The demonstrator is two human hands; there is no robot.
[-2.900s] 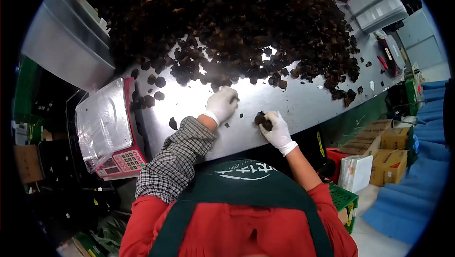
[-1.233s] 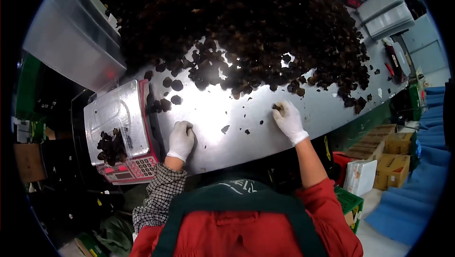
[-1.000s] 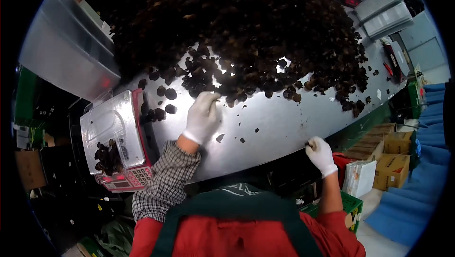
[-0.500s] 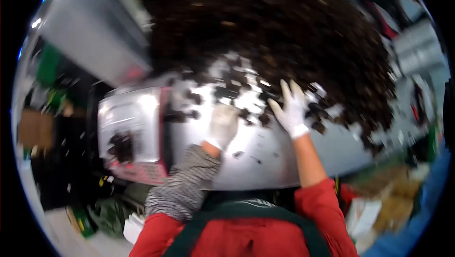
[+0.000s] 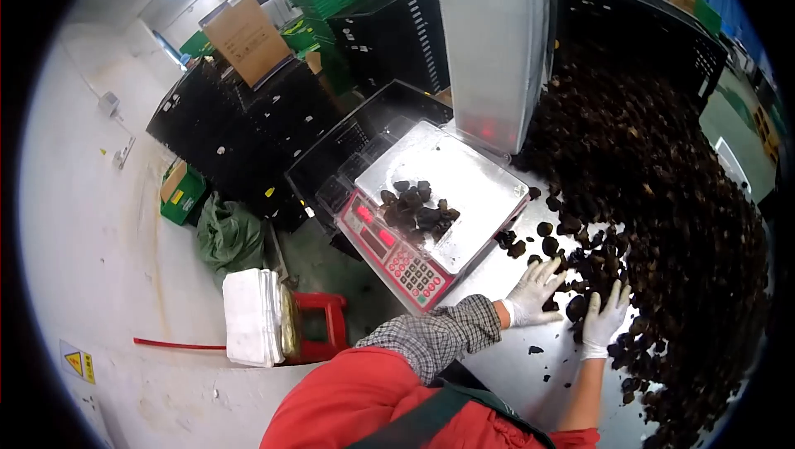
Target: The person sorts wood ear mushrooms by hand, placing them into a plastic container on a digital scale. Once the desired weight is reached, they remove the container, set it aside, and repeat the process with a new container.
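Note:
My left hand (image 5: pixel 532 294), in a white glove, lies over the metal table (image 5: pixel 517 366) with its fingers stretched out. Its fingertips touch or almost touch dark brown, dried mushroom-like pieces (image 5: pixel 592 267). Just to its right, my right hand (image 5: pixel 606 321), gloved too, has thumb and fingers apart beside the same loose pieces. Neither hand grips anything that I can see. Left of my hands stands a pink-and-white digital scale (image 5: pixel 489 201) with a small heap of dark pieces (image 5: pixel 418 211) on its steel plate. Its red display is too small to read.
A large pile of the dark pieces (image 5: pixel 654 151) covers the right side. Behind the scale rises a tall pale bin or panel (image 5: pixel 493 43). Black crates (image 5: pixel 389 35), a cardboard box (image 5: pixel 246 38) and a red stool (image 5: pixel 331 321) with folded white cloths or sacks (image 5: pixel 252 316) stand leftward.
The view has swung left, bringing the scale to the middle and the stool and wall into sight. My hands have come closer together among the loose pieces.

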